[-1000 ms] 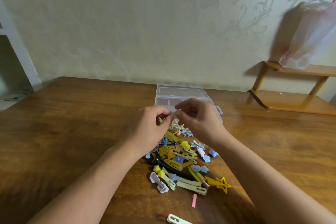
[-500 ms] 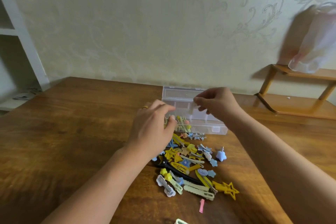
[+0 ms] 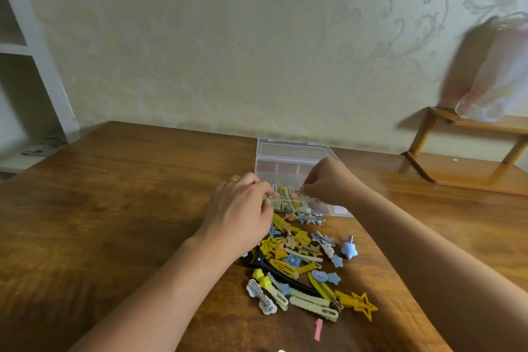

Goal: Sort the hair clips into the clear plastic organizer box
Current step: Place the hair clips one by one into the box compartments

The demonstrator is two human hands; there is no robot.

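Observation:
The clear plastic organizer box (image 3: 288,151) lies open on the wooden table, its lid flat behind it. Several yellow, pale green and pink clips show in its front compartments (image 3: 285,198). My right hand (image 3: 328,180) hovers over the front row, fingertips pinched on a small pale hair clip (image 3: 303,189). My left hand (image 3: 243,208), with a gold ring, grips the box's near-left corner. A loose pile of hair clips (image 3: 300,266) in yellow, blue, pale green and black lies in front of the box, between my forearms.
A yellow star clip (image 3: 363,306), a pink strip (image 3: 318,328) and a blue star clip (image 3: 349,250) lie at the pile's edges. A wooden shelf stand (image 3: 468,168) with a plastic bag (image 3: 497,77) sits at the back right. White shelving (image 3: 25,66) stands at the left.
My hands parted. The right hand carried the small clip over the box and came down to the front compartments. The left hand settled on the box's near-left corner.

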